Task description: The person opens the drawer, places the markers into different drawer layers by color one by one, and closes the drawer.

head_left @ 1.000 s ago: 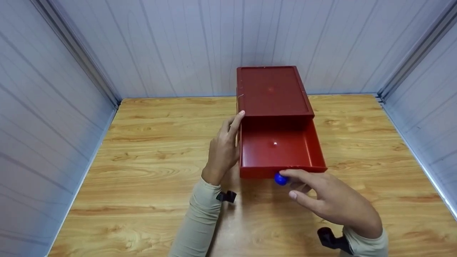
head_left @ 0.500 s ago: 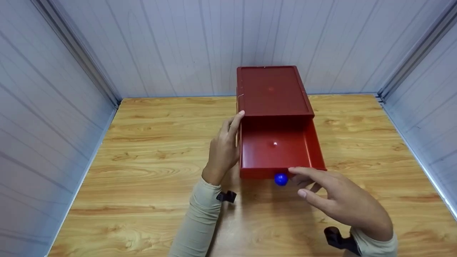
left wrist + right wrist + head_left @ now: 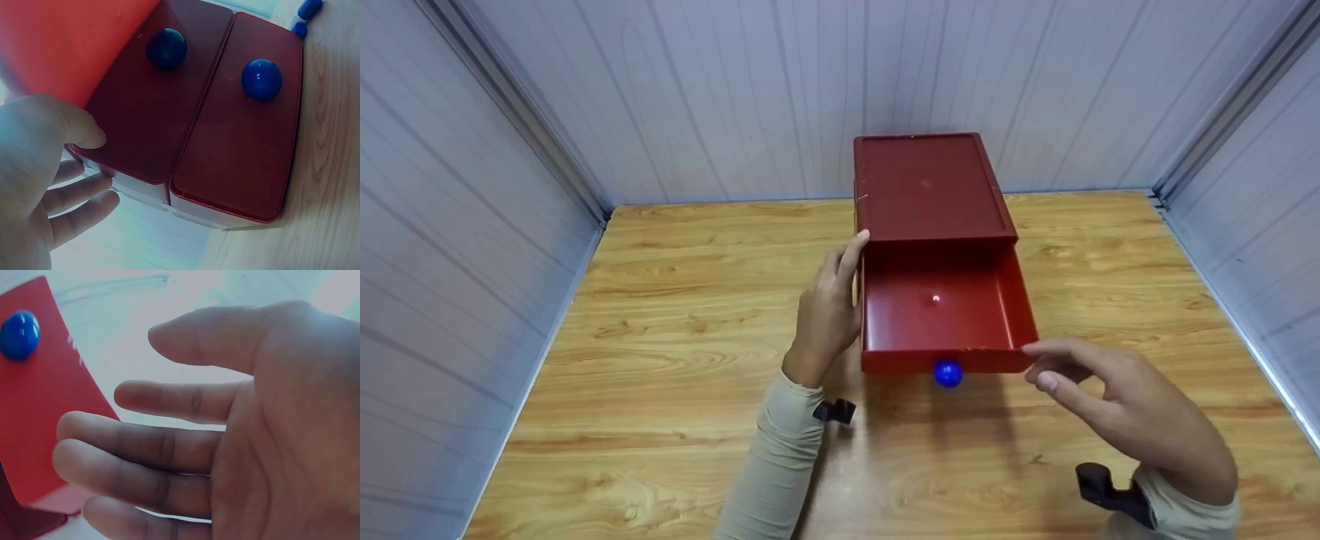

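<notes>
A red plastic drawer cabinet (image 3: 926, 187) stands near the back wall, its top drawer (image 3: 937, 319) pulled out with a bare inside. On that drawer's front is a round blue knob (image 3: 948, 373). My left hand (image 3: 826, 315) rests along the cabinet's left side, its index fingertip at the top front corner. In the left wrist view, its thumb (image 3: 84, 132) lies at the front of a closed drawer, the other fingers stretched beside the cabinet. Off the knob, my right hand (image 3: 1125, 397) has its fingers loosely extended, fingertips right at the pulled-out drawer's right front corner.
Lower down, two closed drawers show their blue knobs (image 3: 261, 80) in the left wrist view. Small blue parts (image 3: 299, 29) sit by the cabinet's base. A wood-grain tabletop (image 3: 682, 360) lies below, with pale panel walls (image 3: 720, 97) behind and at both sides.
My right hand has let go of the blue knob and moved right, to the drawer's right front corner. The left hand and the pulled-out drawer stay in place.
</notes>
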Available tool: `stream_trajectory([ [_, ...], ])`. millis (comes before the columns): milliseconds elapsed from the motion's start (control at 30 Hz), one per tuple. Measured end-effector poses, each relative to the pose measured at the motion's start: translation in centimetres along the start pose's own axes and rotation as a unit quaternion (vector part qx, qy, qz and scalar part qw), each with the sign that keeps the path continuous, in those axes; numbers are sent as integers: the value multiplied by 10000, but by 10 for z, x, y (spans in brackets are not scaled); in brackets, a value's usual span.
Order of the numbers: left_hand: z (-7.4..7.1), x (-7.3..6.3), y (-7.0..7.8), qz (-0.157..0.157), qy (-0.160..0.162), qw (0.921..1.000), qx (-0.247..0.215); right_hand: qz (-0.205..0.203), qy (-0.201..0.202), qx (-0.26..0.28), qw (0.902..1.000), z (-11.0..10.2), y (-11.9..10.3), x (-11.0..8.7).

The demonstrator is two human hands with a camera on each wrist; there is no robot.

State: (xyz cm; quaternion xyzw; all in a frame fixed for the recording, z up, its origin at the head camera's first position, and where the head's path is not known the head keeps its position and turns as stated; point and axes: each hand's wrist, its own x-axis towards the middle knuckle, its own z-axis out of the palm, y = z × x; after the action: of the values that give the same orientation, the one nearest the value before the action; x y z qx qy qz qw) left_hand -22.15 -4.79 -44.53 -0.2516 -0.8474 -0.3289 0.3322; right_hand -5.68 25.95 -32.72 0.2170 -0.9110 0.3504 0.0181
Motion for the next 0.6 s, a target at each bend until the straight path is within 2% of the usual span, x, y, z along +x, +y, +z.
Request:
stream_trajectory([
  [233, 1, -1, 0, 4, 45, 10000, 38, 90, 479, 117, 9987, -5, 14, 1],
  [333, 2, -1, 0, 19, 64, 10000, 41, 89, 543, 280, 9981, -6, 20, 3],
  [467, 2, 0, 0, 75, 104, 9999, -14, 152, 450, 748, 9961, -7, 29, 5],
  [600, 1, 0, 0, 123, 120, 9998, -77, 244, 443, 1309, 9901, -6, 42, 9],
])
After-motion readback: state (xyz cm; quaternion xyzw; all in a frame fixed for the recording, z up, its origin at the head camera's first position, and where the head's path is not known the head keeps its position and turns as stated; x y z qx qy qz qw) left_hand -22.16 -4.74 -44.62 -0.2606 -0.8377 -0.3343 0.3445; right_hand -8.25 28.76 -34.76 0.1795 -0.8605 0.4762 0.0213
